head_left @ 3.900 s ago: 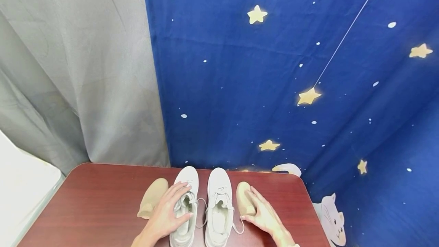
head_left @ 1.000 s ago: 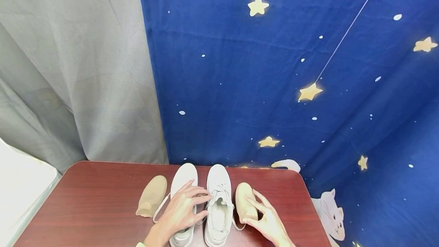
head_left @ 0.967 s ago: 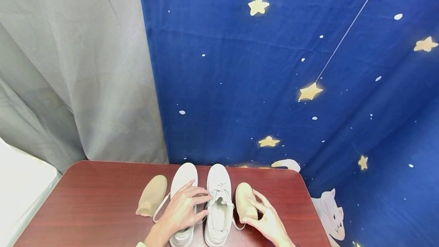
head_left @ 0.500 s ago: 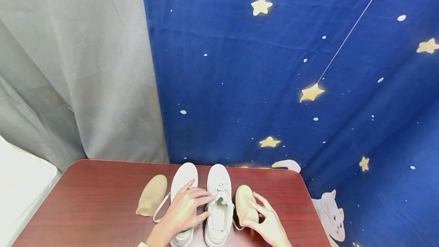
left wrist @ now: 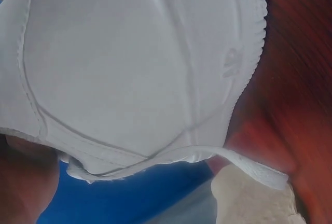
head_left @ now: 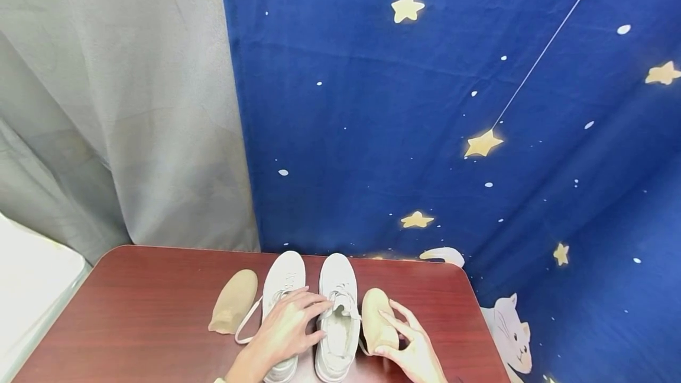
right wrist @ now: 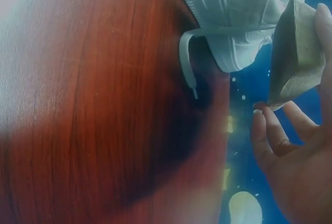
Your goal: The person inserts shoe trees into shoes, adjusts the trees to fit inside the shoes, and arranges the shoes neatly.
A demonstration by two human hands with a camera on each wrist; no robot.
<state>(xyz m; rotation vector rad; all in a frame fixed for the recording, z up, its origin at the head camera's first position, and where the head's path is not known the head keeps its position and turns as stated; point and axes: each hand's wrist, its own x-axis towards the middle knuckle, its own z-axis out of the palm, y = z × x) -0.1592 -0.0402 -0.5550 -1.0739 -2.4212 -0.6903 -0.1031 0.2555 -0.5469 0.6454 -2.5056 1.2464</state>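
Note:
Two white lace-up sneakers stand side by side, toes away from me: the left sneaker (head_left: 284, 270) and the right sneaker (head_left: 336, 279). My left hand (head_left: 289, 324) lies across the left sneaker, hiding its opening, with fingers loosely bent and fingertips at the edge of the right sneaker's opening. In the left wrist view the side of a sneaker (left wrist: 114, 68) fills most of the picture. My right hand (head_left: 412, 341) pinches a beige shoe insert (head_left: 379, 318) between thumb and fingers, right of the sneakers. The right wrist view has this insert (right wrist: 298, 53) raised off the table.
Left of the sneakers a second beige shoe insert (head_left: 234, 303) lies on the red-brown wooden table (head_left: 143, 312). A loose lace (head_left: 249, 323) curls beside the left sneaker. A blue star-patterned curtain (head_left: 346, 135) and a grey curtain (head_left: 159, 135) hang behind; a white surface (head_left: 37, 288) is at left.
Since the oldest frame my left hand has shifted right toward the right sneaker, and the left sneaker's lace has come round to its left. Lately the right hand's insert has drawn slightly nearer me.

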